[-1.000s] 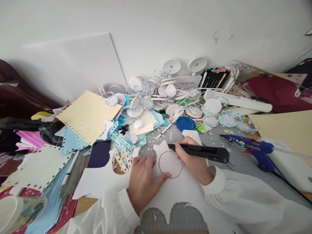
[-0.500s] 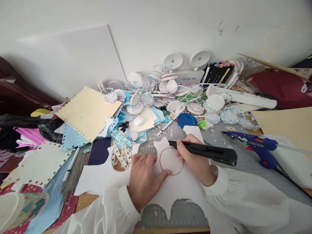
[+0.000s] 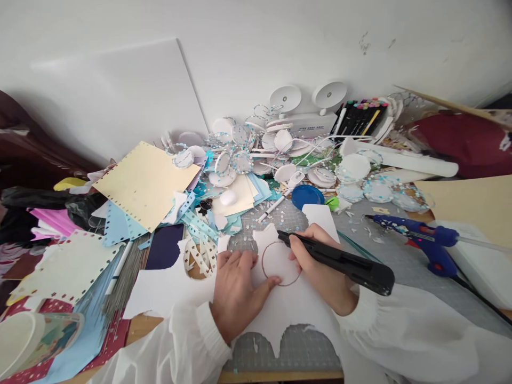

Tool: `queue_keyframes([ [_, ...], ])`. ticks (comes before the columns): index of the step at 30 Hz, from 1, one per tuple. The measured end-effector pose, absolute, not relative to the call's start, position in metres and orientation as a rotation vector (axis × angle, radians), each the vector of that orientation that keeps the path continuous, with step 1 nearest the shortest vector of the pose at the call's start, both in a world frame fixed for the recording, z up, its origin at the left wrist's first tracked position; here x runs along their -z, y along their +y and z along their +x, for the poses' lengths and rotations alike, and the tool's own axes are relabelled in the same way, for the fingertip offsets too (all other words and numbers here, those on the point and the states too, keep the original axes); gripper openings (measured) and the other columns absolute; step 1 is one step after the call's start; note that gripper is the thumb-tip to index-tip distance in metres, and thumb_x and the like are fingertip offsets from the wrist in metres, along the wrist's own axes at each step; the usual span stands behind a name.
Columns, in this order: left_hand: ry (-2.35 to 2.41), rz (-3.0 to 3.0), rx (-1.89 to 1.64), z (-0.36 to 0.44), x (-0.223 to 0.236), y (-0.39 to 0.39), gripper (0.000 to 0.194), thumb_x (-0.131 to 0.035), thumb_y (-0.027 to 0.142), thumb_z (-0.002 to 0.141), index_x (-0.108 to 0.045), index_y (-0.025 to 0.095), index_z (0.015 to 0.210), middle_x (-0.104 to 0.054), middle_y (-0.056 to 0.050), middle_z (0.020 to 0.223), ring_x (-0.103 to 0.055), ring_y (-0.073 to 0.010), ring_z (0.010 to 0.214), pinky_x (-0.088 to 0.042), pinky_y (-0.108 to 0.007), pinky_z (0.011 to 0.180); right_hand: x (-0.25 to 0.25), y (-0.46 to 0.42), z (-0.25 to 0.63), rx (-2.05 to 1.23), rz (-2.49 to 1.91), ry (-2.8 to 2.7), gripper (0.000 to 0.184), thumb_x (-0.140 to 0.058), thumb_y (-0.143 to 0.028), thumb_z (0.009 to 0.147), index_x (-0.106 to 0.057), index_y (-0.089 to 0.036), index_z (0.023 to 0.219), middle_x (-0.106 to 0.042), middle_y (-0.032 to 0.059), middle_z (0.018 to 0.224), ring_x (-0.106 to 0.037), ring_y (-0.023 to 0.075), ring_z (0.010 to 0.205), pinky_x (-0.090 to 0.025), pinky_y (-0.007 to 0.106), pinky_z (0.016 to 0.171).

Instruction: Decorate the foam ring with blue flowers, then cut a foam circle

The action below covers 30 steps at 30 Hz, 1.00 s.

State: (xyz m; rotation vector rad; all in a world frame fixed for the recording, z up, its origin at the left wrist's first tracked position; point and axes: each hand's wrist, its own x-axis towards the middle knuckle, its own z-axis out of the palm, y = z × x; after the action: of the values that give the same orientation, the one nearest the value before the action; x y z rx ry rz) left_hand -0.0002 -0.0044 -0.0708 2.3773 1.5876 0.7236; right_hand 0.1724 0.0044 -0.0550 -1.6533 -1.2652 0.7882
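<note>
My right hand (image 3: 320, 264) is closed around a black utility knife (image 3: 340, 258), slanting down to the right. The knife's tip is by the upper right edge of a drawn brown circle (image 3: 263, 266) on a white sheet (image 3: 276, 314). Whether the blade is in the sheet I cannot tell. My left hand (image 3: 238, 288) lies on the sheet left of the circle, fingers extended and thumb reaching over the circle's lower edge. Rounded pieces have been cut from the sheet's edges. Beneath it lies a grey cutting mat (image 3: 296, 352).
A blue hot glue gun (image 3: 432, 237) lies at the right. Behind the sheet are a blue round lid (image 3: 307, 198), a white marker (image 3: 271, 209) and piled white discs (image 3: 354, 168). Coloured papers (image 3: 148, 186) and thin wires (image 3: 128, 282) lie left. A marker box (image 3: 360, 120) stands behind.
The knife's handle end has swung lower, so the knife slants more steeply, and its tip has shifted slightly down. My left hand stays in place on the sheet.
</note>
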Motion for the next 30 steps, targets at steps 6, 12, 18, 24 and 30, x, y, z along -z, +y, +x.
queue_keyframes([
  [6,1.6,2.357,-0.697,-0.001,0.071,-0.004,0.038,-0.072,0.049,0.072,-0.053,0.018,0.083,-0.061,0.0,0.071,-0.059,-0.021,0.069,-0.038,-0.04,0.076,0.055,0.011,0.18,-0.95,-1.547,-1.354,0.019,-0.058,-0.041,0.083,-0.052,-0.024,0.089,-0.061,-0.0048,0.059,-0.054,0.0119,0.046,-0.044,0.023,0.047],
  [12,1.625,2.329,-0.671,-0.001,0.069,-0.003,0.037,-0.072,0.049,0.071,-0.054,0.019,0.081,-0.062,0.0,0.071,-0.059,-0.02,0.069,-0.039,-0.039,0.075,0.028,0.026,0.225,-1.43,-1.26,-1.655,0.043,-0.066,-0.039,0.075,-0.053,-0.023,0.113,-0.062,-0.0032,0.066,-0.054,0.011,0.051,-0.044,0.022,0.048],
  [18,1.629,2.342,-0.7,-0.001,0.068,-0.003,0.037,-0.073,0.048,0.071,-0.054,0.018,0.083,-0.062,-0.001,0.072,-0.059,-0.0208,0.07,-0.04,-0.04,0.075,0.008,0.013,0.277,-2.058,-0.925,-1.573,0.088,-0.067,-0.055,0.072,-0.025,-0.029,0.145,-0.049,0.0154,0.136,-0.063,0.0232,0.094,-0.054,0.039,0.075],
  [24,1.603,2.375,-0.683,-0.002,0.068,-0.003,0.035,-0.07,0.048,0.074,-0.053,0.018,0.083,-0.062,-0.001,0.072,-0.06,-0.0212,0.07,-0.039,-0.041,0.077,0.009,0.001,0.258,-1.888,-1.309,-1.154,0.047,-0.044,-0.049,0.09,-0.051,-0.024,0.129,-0.063,0.0145,0.116,-0.065,0.0178,0.076,-0.053,0.03,0.061],
  [30,1.597,2.4,-0.738,-0.002,0.066,-0.005,0.037,-0.071,0.048,0.073,-0.053,0.017,0.082,-0.062,-0.001,0.072,-0.06,-0.0209,0.07,-0.039,-0.04,0.076,0.013,-0.002,0.246,-1.676,-1.327,-1.141,0.063,-0.064,-0.036,0.079,-0.038,-0.026,0.135,-0.066,0.006,0.094,-0.057,0.0115,0.058,-0.046,0.024,0.051],
])
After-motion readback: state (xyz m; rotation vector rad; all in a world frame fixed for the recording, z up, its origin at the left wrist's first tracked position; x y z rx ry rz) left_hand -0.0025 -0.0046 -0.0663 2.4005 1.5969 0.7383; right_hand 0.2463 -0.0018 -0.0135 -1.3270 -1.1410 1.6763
